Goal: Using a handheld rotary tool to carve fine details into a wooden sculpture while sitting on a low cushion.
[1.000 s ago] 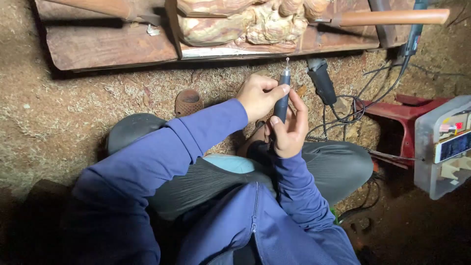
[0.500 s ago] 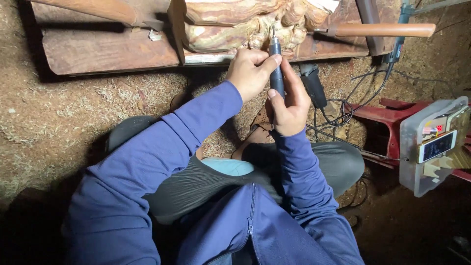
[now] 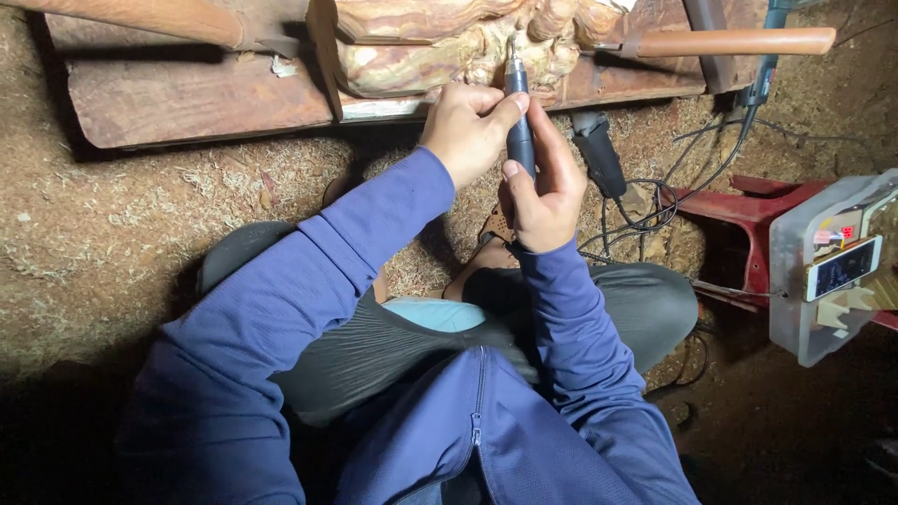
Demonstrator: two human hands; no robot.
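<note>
Where the sawdust-strewn floor [image 3: 140, 234] meets the carved wood block [image 3: 440, 47] (pale and knobbly), the left hand [image 3: 465, 131] and right hand [image 3: 543, 192] both close around a dark rotary tool [image 3: 519, 122], its tip touching the carving.

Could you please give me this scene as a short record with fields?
Left hand: steadies the rotary carving tool near its tip
Right hand: grips the tool's body
Tool tip: against the carved wood piece
Beside it: a second black handpiece with cables
Ground: sawdust
Far right: clear plastic box
</note>
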